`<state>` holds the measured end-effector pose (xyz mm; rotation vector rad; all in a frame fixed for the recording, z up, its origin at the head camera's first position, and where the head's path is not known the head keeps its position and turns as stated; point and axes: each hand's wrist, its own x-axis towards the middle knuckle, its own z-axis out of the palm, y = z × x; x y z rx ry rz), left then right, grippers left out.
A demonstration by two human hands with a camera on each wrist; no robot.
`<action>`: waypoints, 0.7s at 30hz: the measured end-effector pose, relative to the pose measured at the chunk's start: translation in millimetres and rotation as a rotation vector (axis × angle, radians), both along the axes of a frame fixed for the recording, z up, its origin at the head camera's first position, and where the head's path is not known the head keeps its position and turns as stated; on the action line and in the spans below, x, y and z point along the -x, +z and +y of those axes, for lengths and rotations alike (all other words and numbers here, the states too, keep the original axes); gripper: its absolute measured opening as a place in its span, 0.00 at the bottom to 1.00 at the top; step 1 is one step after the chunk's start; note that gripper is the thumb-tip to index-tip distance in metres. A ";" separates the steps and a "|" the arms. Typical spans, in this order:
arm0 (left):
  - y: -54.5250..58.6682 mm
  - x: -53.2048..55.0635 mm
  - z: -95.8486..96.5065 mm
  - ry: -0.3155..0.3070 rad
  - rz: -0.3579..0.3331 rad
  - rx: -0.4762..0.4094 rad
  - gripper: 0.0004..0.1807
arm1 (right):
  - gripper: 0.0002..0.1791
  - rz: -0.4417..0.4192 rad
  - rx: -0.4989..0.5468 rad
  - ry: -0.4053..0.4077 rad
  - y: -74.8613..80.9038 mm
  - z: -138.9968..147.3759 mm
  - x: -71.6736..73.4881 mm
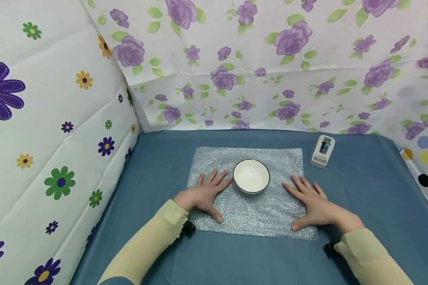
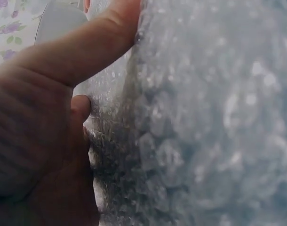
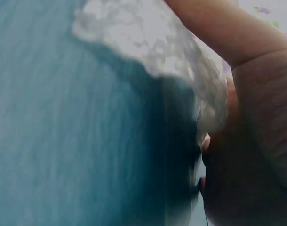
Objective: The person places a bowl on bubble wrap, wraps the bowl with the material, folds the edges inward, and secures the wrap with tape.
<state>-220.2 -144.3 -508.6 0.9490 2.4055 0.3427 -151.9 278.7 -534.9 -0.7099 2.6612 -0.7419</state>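
A white bowl with a dark rim (image 1: 251, 176) stands upright on a sheet of bubble wrap (image 1: 249, 215) spread flat on the table. My left hand (image 1: 206, 194) rests with spread fingers on the left part of the sheet, its fingertips close to the bowl. On the right side, my right hand (image 1: 314, 206) lies with fingers apart across the sheet's edge, some way from the bowl. In the left wrist view the thumb (image 2: 96, 44) touches the bubble wrap (image 2: 204, 117). The right wrist view shows the thumb (image 3: 228, 28) over a corner of the wrap (image 3: 134, 33).
A small white tape dispenser-like object (image 1: 322, 151) lies at the back right, beyond the wrap. Blue cloth (image 1: 235, 257) covers the table. Flower-patterned sheets hang at the back (image 1: 199, 39) and on the left (image 1: 57, 138).
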 end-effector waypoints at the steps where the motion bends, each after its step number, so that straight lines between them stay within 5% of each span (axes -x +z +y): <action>1: 0.4 -0.9 0.3 0.003 0.005 0.007 0.77 | 0.73 0.002 0.015 0.000 -1.1 1.9 -0.7; 10: 4.1 -4.8 5.3 0.047 0.045 0.062 0.77 | 0.64 -0.010 0.038 -0.027 7.6 19.5 -13.3; 16: 3.4 -6.2 6.6 0.060 0.048 0.069 0.77 | 0.47 0.049 0.033 -0.018 20.9 29.9 -26.7; 21: 1.4 -4.7 6.1 0.065 0.030 0.051 0.77 | 0.42 0.057 0.032 -0.012 22.6 31.2 -36.2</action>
